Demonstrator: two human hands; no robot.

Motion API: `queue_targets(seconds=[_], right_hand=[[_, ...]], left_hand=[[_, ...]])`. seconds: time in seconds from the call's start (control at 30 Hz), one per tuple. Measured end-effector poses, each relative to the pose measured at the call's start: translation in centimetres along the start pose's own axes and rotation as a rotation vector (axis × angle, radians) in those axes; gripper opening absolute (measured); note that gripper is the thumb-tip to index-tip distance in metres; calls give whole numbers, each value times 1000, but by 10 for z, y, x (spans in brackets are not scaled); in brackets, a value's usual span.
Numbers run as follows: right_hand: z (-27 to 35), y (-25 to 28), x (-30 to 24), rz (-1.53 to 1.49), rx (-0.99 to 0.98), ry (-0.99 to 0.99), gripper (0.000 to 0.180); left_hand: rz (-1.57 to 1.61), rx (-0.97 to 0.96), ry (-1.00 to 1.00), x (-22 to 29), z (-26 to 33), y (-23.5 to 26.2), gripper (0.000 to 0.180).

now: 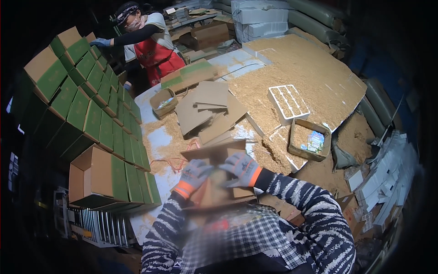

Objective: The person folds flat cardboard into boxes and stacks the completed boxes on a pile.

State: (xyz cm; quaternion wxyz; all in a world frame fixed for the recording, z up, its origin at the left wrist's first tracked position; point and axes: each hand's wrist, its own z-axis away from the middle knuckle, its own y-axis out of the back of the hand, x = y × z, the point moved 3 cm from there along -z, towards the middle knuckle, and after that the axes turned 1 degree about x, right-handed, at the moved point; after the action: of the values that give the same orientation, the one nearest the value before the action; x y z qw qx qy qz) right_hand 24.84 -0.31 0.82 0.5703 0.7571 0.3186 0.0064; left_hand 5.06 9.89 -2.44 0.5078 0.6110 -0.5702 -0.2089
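Both my hands wear grey gloves with orange cuffs. My left hand and my right hand press down on an open brown cardboard box held close to my chest, its flap standing up behind my fingers. The box's inside is blurred. Striped sleeves cover my forearms.
A stack of green-and-brown boxes fills the left. Flat cardboard pieces lie on a table strewn with sawdust. A white divider tray and a small open box sit at right. A person in a red apron reaches to the stack.
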Motion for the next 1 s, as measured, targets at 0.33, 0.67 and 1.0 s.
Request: queue_targets(seconds=[0.33, 0.67, 1.0], right_hand=[[-3, -29, 34, 29, -265, 209, 67], [23, -2, 55, -388, 295, -330, 47], [-11, -96, -9, -1313, 408, -683, 92]], left_hand=[[1008, 685, 898, -88, 76, 0, 19], [-185, -746, 850, 11, 317, 45, 47], [711, 217, 703, 12, 31, 102, 66]])
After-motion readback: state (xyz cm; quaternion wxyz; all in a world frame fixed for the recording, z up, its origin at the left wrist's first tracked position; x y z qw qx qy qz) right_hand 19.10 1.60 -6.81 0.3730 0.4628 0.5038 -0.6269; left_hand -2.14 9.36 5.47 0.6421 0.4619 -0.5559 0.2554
